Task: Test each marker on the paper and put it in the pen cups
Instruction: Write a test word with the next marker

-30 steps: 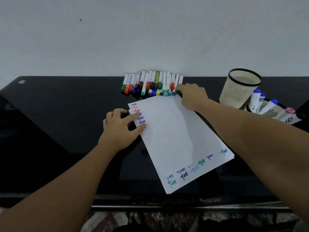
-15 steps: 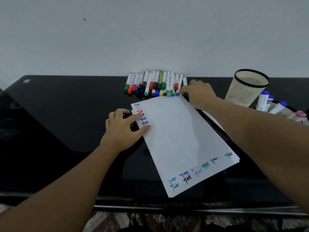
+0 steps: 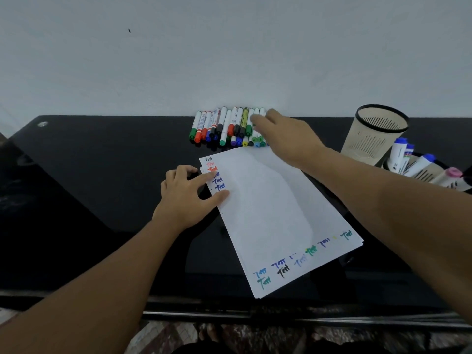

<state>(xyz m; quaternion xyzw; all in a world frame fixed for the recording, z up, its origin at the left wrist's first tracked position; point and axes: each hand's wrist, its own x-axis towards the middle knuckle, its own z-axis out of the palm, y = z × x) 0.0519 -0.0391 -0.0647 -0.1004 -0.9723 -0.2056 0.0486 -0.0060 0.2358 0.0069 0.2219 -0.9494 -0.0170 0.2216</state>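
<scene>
A row of several capped markers [image 3: 224, 126] lies at the back of the black table against the wall. In front of it sits a stack of white paper [image 3: 268, 213] with coloured test scribbles along its left and near edges. My left hand [image 3: 186, 198] presses thumb and forefinger flat on the paper's left edge. My right hand [image 3: 286, 136] reaches over the right end of the marker row, its blurred fingers stretched out on top of the markers and hiding the last ones. An upright beige pen cup [image 3: 367, 146] stands at the right.
A second pen cup [image 3: 429, 175] at the far right holds several markers with blue and pink caps. The white wall runs directly behind the marker row. The table's front edge [image 3: 255, 310] is near the bottom of the view.
My right hand has moved from the right end of the marker row to the left and up, so its fingers now lie over the markers. My left hand has stayed on the paper.
</scene>
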